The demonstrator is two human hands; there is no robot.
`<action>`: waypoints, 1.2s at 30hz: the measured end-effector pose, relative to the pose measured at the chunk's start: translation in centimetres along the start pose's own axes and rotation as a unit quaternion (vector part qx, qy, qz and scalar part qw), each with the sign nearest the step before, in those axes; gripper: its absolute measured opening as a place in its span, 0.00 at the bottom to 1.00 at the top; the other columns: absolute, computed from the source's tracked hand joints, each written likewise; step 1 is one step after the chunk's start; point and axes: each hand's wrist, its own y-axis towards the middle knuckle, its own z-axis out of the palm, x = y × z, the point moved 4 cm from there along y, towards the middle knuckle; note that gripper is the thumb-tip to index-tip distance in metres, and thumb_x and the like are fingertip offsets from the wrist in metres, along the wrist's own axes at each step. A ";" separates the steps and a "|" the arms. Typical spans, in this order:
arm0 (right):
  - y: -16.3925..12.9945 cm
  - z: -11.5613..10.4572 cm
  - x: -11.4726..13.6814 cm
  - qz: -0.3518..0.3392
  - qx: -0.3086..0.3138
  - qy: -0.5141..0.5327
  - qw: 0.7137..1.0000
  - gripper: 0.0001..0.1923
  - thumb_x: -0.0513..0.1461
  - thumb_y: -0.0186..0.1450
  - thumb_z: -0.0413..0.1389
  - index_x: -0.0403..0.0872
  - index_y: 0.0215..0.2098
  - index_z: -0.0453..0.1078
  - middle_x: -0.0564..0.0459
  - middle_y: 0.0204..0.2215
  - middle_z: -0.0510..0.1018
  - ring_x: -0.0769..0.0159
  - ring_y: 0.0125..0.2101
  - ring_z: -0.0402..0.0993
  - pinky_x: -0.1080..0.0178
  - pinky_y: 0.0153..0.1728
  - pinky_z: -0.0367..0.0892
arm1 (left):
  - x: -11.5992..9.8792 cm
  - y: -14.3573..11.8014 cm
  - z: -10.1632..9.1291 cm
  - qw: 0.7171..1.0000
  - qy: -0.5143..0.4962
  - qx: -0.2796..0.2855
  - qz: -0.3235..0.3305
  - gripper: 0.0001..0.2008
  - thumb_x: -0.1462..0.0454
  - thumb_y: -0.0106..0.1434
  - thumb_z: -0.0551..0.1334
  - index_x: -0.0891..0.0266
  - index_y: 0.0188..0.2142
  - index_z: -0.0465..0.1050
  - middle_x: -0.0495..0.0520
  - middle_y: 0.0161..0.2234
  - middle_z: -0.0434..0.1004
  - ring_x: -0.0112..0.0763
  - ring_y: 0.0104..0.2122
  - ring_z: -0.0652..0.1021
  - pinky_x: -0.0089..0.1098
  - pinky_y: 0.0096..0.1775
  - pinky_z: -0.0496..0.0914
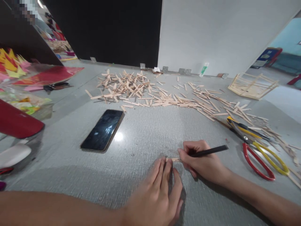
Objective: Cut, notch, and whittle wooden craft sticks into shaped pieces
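While the left hand point(156, 191) presses flat on a small wooden stick point(175, 159), the right hand point(199, 158), at two o'clock from it, grips a black pen point(210, 151), apparently marking it, which demands steadiness.

Pretty even indoor light, with an overhead lamp glaring off the grey table point(141, 138) beside the phone point(103, 129). Edges bend fisheye-style, the far left looks maybe deliberately pixelated, soft shadows under the hands.

Both hands lie low: left hand point(157, 194) flat with fingers extended, right hand point(199, 161) curled in a writing grip.
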 end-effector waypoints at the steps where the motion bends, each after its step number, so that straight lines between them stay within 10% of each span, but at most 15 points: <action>1: 0.0 0.0 0.0 0.000 0.000 0.001 1.000 0.23 0.41 0.71 0.57 0.49 0.18 0.60 0.63 0.09 0.66 0.77 0.08 0.61 0.73 0.11 0.56 | 0.0 0.0 0.0 1.000 -0.001 0.000 -0.002 0.22 0.57 0.76 0.53 0.75 0.57 0.68 0.72 0.54 0.82 0.52 0.55 0.83 0.44 0.62 0.65; 36: 0.2 0.2 0.0 0.026 -0.012 0.008 1.000 0.23 0.44 0.71 0.59 0.49 0.20 0.60 0.63 0.11 0.66 0.79 0.08 0.58 0.75 0.10 0.52 | -0.2 0.2 -0.4 1.000 0.003 -0.009 0.002 0.21 0.58 0.76 0.52 0.76 0.55 0.69 0.72 0.51 0.83 0.52 0.53 0.84 0.46 0.62 0.65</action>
